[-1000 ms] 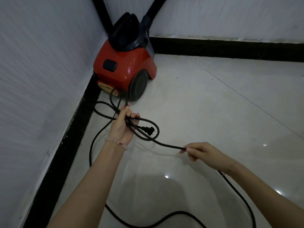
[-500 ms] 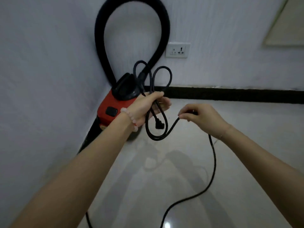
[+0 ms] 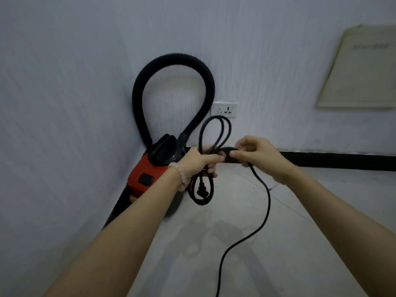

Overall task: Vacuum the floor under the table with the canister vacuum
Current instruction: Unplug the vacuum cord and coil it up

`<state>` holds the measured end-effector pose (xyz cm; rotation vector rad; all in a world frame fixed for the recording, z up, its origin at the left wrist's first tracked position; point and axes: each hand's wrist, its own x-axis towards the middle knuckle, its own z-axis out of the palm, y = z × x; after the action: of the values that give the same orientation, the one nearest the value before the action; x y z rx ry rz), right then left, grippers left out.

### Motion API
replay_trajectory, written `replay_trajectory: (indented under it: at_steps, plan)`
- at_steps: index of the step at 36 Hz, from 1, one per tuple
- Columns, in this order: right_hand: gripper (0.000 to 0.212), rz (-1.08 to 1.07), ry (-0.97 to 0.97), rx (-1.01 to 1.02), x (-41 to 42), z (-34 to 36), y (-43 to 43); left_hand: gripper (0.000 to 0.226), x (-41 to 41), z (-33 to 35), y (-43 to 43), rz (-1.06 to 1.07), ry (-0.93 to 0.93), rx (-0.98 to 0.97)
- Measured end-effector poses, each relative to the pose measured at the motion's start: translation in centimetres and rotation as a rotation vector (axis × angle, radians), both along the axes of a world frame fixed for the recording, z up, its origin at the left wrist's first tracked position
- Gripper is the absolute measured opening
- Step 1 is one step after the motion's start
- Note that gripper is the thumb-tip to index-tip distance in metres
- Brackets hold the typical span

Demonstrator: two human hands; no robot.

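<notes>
The left hand [image 3: 197, 160] grips coiled cord [image 3: 201, 203]; the right hand [image 3: 258, 155] pinches it — wall socket [image 3: 225, 109] behind.

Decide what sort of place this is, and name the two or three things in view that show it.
Most likely a corner of an indoor room, perhaps in a home: a tiled floor edged by a black skirting board, a wall socket, and a red canister vacuum standing in the corner.

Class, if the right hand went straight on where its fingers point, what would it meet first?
The right hand points left, so it would probably meet the coiled black power cord held in the left hand first.
</notes>
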<state>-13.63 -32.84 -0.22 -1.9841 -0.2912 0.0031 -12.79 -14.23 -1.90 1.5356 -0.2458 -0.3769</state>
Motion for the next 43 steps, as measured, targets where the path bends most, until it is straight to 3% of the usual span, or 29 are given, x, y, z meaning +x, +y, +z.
replay_trajectory:
  at_steps: [6, 9, 13, 18, 22, 24, 31, 35, 40, 43]
  plan:
    - [0.015, 0.018, 0.244, -0.018, -1.8, -4.1, -2.2, 0.017, 0.7, 0.7, 2.5, 0.177, 0.153, -0.636]
    - [0.014, -0.031, 0.245, 0.016, -2.8, -5.4, -2.2, 0.019, 0.7, 1.0, 3.4, 0.235, 0.194, -0.816]
    - [0.027, -0.134, 0.119, 0.144, -3.3, -5.5, -1.1, 0.018, 0.8, -0.9, 3.3, 0.321, 0.211, -0.672]
    - [0.027, -0.166, 0.016, 0.045, -3.6, -5.3, 1.1, 0.027, -0.3, -3.1, 2.2, 0.278, 0.335, -0.529]
    - [0.028, -0.22, 0.02, -0.031, -3.5, -5.2, 2.0, 0.033, -1.8, -3.8, 1.3, 0.182, 0.322, -0.341]
    - [0.028, -0.22, 0.045, -0.09, -3.3, -5.2, 2.2, 0.049, -2.3, -4.4, 1.0, 0.144, 0.291, -0.29]
    - [0.027, -0.156, 0.202, -0.162, -2.9, -5.1, 2.6, 0.04, -2.4, -5.7, -0.3, 0.053, 0.255, -0.322]
    - [0.027, -0.073, 0.276, -0.096, -3.1, -4.9, 2.8, 0.032, -1.8, -6.0, -0.9, 0.09, 0.16, -0.307]
    - [0.031, 0.043, 0.391, 0.047, -3.5, -5.4, 2.8, 0.008, -1.8, -6.1, -1.3, 0.13, 0.197, -0.323]
    - [0.034, 0.107, 0.497, 0.175, -4.0, -6.3, 2.4, 0.009, -1.4, -6.3, -1.0, 0.164, 0.209, -0.335]
